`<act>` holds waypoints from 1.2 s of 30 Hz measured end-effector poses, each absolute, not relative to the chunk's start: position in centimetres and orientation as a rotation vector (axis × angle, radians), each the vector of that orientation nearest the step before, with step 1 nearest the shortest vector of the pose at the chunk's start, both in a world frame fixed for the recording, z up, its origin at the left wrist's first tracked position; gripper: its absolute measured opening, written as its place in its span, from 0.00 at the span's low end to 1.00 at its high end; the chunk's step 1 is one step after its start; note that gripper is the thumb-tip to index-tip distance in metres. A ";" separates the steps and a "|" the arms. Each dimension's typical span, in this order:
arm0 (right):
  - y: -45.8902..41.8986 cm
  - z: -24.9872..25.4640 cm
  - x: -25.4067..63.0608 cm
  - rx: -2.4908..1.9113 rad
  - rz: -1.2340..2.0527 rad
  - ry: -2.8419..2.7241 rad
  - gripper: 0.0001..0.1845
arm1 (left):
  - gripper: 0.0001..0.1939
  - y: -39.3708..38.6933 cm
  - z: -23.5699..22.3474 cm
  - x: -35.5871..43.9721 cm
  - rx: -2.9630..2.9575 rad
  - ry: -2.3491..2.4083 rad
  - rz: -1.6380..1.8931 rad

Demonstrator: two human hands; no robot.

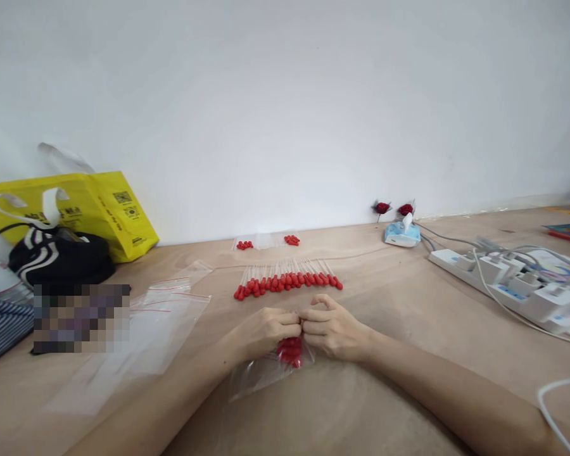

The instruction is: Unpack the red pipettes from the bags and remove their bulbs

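Close together at the front middle of the table, my left hand and my right hand are both closed, fingertips meeting in a pinch. Under and between them is a clear plastic bag with a bunch of red-tipped sticks in it. The fingers cover the upper part of the bunch, and the exact pinched spot is hidden. My right index finger is bent and raised. Just beyond the hands lies a row of thin pale sticks with red ends, red ends toward me.
Flat clear zip bags lie on the left. Two small red-filled packs rest by the wall. A yellow bag and black pouch stand left. At right are tissues, dark red flowers and a power strip with cables.
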State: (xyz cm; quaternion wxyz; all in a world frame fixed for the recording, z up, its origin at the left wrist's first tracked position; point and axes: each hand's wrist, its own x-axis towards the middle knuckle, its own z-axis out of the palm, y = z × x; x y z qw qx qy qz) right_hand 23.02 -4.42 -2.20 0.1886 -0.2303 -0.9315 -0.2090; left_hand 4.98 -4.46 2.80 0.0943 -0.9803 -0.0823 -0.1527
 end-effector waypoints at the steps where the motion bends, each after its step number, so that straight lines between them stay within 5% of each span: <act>1: -4.5 -2.0 23.2 -0.617 -0.579 -2.631 0.12 | 0.16 -4.4 2.7 4.9 -2.917 -0.249 -0.460; 16: -6.8 -0.4 23.9 -0.378 -0.515 -2.268 0.14 | 0.11 -4.2 2.6 4.4 -2.918 -0.487 -0.625; 26: -6.8 -0.3 23.7 -0.396 -0.661 -2.288 0.19 | 0.13 -4.5 2.7 5.3 -2.620 -0.068 -0.504; 36: -6.0 -0.3 24.8 -0.487 -0.571 -2.469 0.14 | 0.12 -4.1 3.5 4.6 -2.835 -0.295 -0.518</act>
